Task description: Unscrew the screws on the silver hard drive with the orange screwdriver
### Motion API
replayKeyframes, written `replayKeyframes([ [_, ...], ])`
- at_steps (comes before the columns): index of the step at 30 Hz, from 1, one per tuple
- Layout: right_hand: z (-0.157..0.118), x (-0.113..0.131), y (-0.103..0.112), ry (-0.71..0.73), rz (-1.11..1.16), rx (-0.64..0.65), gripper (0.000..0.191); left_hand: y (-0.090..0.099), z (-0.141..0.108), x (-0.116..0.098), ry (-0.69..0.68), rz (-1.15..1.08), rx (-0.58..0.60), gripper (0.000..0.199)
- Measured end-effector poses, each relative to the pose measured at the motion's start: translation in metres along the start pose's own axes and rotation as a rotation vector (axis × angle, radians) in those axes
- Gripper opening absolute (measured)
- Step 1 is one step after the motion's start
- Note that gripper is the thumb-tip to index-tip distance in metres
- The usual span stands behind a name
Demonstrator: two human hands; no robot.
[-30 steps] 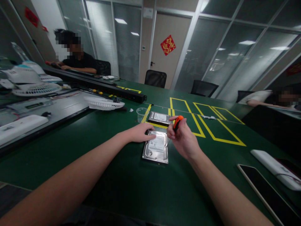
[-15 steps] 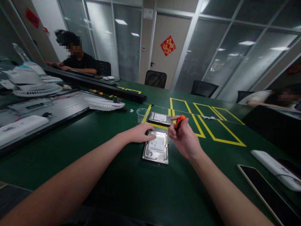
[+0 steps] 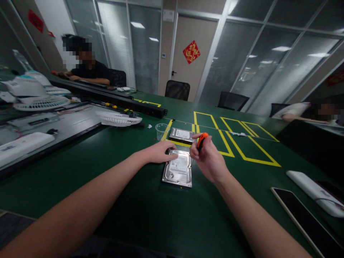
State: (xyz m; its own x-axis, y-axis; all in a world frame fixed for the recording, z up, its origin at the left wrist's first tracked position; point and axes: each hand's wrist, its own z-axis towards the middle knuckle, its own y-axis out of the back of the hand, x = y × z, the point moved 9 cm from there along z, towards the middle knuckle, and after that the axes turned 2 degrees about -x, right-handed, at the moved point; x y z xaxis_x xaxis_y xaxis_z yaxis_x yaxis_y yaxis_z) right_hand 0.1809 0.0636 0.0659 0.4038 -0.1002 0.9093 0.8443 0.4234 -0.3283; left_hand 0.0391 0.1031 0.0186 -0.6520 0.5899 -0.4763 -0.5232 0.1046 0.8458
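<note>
A silver hard drive (image 3: 177,171) lies label side up on the green table in front of me. My left hand (image 3: 160,151) holds it at its far left corner, the thumb on its top and the fingers along the far edge. In my right hand (image 3: 209,159) is a screwdriver (image 3: 202,140) with an orange and black handle, gripped in a closed fist-like hold. Its thin shaft points down toward the drive's right edge; the tip cannot be made out. Just beyond lies a second hard drive (image 3: 180,134), partly behind my right fingers.
A clear plastic cup (image 3: 161,132) stands left of the farther drive. Yellow tape rectangles mark the table's right side. White fan parts (image 3: 118,118) and a metal panel (image 3: 77,120) lie left; a phone (image 3: 303,218) and white power strip (image 3: 314,193) lie right. Two people sit farther off.
My right hand has shifted slightly left with the screwdriver, nearer the drive. The left hand and the drive stay where they were.
</note>
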Motion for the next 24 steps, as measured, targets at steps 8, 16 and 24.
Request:
replayKeyframes([
  [8, 0.0, 0.014, 0.002, 0.077, -0.126, -0.005, 0.024, 0.001, -0.001, -0.001, -0.017, 0.006, -0.003, 0.04],
  [16, 0.0, 0.016, 0.004, 0.107, -0.1, -0.051, 0.03, 0.001, 0.0, -0.003, -0.008, 0.008, 0.002, 0.038],
  [24, 0.0, 0.022, 0.006, 0.135, -0.148, -0.074, 0.028, 0.002, -0.001, -0.004, 0.006, 0.008, 0.016, 0.039],
])
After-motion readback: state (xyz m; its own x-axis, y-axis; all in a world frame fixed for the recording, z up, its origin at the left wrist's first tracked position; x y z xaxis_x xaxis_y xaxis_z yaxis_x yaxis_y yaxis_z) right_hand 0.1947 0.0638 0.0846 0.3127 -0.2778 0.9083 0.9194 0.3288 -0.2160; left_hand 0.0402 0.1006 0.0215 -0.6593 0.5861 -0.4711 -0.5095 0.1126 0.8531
